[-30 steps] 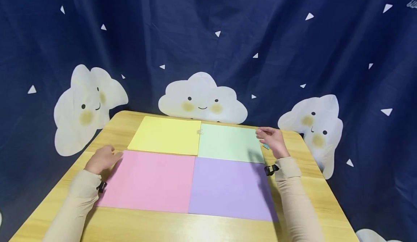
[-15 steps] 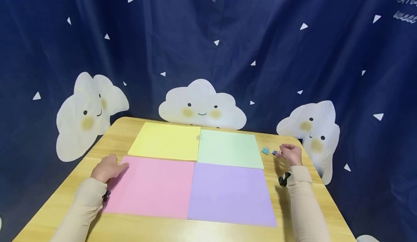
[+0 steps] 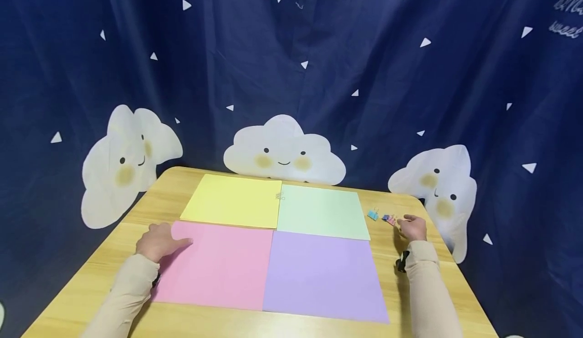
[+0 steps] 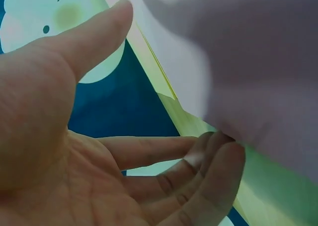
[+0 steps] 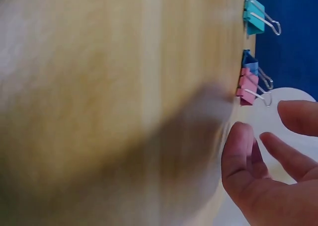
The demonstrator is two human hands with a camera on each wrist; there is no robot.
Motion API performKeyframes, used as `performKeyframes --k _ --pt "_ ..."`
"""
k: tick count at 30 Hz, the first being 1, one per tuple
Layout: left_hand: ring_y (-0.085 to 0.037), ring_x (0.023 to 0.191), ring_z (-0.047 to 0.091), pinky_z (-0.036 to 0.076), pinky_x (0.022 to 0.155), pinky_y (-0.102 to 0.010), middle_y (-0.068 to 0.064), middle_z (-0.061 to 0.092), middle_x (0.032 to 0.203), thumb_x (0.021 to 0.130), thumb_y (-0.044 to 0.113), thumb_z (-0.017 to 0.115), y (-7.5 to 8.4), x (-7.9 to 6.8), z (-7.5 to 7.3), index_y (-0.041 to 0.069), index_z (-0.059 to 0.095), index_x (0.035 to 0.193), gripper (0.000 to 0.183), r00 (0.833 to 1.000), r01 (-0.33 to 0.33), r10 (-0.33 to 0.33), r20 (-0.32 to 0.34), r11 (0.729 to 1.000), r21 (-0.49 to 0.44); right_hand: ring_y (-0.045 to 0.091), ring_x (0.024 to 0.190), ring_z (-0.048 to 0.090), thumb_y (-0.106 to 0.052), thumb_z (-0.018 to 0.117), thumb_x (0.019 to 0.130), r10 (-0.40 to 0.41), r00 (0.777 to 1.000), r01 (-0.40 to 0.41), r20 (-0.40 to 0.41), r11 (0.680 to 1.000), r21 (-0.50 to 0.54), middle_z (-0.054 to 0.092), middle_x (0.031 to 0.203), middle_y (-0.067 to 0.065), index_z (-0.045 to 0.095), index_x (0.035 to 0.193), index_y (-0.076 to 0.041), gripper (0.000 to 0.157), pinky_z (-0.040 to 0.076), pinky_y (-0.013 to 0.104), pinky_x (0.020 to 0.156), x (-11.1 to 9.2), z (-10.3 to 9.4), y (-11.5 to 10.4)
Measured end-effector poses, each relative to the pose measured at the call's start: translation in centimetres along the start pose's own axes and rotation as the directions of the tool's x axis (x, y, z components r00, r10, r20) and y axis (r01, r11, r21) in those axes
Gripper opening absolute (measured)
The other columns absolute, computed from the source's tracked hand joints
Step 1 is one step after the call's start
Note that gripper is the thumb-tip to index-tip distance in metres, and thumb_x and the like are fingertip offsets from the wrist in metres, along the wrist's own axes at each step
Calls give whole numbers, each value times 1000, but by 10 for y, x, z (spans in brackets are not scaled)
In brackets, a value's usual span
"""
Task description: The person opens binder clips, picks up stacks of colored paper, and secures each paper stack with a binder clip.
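Note:
My left hand [image 3: 157, 243] is at the left edge of a pink sheet [image 3: 218, 267]. In the left wrist view its bent fingertips meet the sheet's edge, while the thumb stands apart. Over at the right, my right hand [image 3: 413, 228] is just beside a pink binder clip [image 5: 247, 89], holding nothing; a gap shows between thumb and fingers. A blue binder clip [image 5: 250, 64] sits against the pink one, and a turquoise binder clip [image 5: 255, 17] stands a little apart. Yellow [image 3: 232, 201], pale green [image 3: 323, 211] and purple [image 3: 323, 277] sheets lie with the pink one.
All sheets lie on a wooden table [image 3: 396, 302]. A small silvery wire-like thing [image 3: 280, 196] lies where the yellow and green sheets meet. Behind the table hangs a dark blue curtain [image 3: 291, 44] with white clouds.
My right hand has moved from the green sheet's right edge to the right side of the clips, which now show. The left hand has shifted slightly right over the pink sheet's edge.

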State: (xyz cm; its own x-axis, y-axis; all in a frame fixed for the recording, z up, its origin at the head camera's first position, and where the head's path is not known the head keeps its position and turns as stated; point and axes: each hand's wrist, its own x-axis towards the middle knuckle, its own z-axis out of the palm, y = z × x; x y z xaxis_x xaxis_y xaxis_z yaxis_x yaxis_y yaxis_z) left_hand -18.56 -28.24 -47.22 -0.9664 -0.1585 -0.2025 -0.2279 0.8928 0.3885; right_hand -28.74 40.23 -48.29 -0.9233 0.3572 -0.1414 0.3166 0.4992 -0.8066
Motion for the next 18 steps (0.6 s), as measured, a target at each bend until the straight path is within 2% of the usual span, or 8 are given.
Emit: performKeyframes --k 4,7,9,14,18 --pt "-41 77 56 54 61 -48 -36 52 94 82 52 78 -2 2 4 -22 56 115 83 1000 -2 2 -12 1000 2 24 85 71 -6 56 96 -12 999 12 40 1000 -18 49 146 38 44 148 14 57 59 25 67 0 -1 4" --pt "-43 79 56 54 63 -50 -35 53 93 80 49 81 -5 4 6 -21 57 115 81 1000 -1 1 -23 1000 -10 10 76 67 -6 59 93 -17 998 19 66 999 -26 50 146 38 46 146 15 58 57 23 65 3 -1 5" --pt "-43 81 56 54 64 -51 -36 54 94 80 46 81 -6 4 7 -21 57 115 79 1000 3 -4 -27 1000 -20 11 76 68 -8 62 94 -19 996 22 82 999 -36 54 143 37 48 144 15 57 58 23 67 4 -1 5" --pt "-41 81 54 53 64 -48 -34 57 92 79 43 83 -6 3 6 -21 57 110 76 1000 -6 5 -26 999 -34 25 85 71 -17 66 96 -31 996 39 83 995 -90 62 132 37 57 138 12 52 58 28 73 4 0 4" --pt "-38 78 55 52 62 -44 -29 61 89 78 42 85 -5 2 5 -19 58 107 73 1000 -3 2 -22 999 -47 28 93 68 -24 67 97 -11 997 18 75 995 -96 56 141 36 60 135 9 50 56 29 75 1 3 1"
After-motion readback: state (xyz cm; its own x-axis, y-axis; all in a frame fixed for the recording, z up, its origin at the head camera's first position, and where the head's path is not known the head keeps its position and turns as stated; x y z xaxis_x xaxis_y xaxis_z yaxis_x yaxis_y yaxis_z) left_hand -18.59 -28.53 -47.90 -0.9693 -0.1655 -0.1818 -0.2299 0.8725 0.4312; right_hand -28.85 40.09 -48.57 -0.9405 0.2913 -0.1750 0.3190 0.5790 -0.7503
